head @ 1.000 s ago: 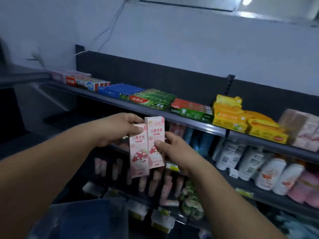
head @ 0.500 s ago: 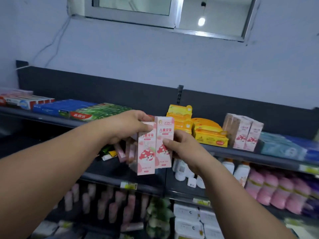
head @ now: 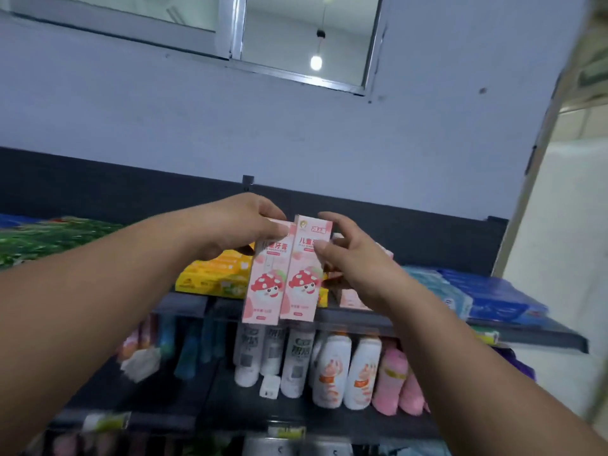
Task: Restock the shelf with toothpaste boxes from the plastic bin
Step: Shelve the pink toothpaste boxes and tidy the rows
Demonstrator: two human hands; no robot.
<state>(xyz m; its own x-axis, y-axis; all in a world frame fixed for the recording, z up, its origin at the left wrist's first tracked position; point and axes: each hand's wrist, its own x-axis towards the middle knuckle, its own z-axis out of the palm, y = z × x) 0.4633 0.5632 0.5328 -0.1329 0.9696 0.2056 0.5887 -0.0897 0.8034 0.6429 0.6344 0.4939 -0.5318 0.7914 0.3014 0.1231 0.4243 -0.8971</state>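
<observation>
The left hand [head: 243, 225] pinches the top of the left pink box [head: 265, 281], which is printed 儿童牙膏 above a red mushroom cartoon. The right hand [head: 357, 261] grips the right pink box [head: 301, 284], its thumb hiding part of the same lettering. Both boxes are upright and touching, in front of the top shelf [head: 184, 306], beside yellow packs [head: 210, 274].

pink toothpaste boxes [head: 267, 284], printed "儿童牙膏"

The two toothpaste boxes [head: 283, 274] were pale pink with red, white-spotted mushroom figures. Behind them lay yellow packs [head: 214, 274], with green packs [head: 49, 238] leftward and blue packs [head: 487, 294] rightward.
</observation>
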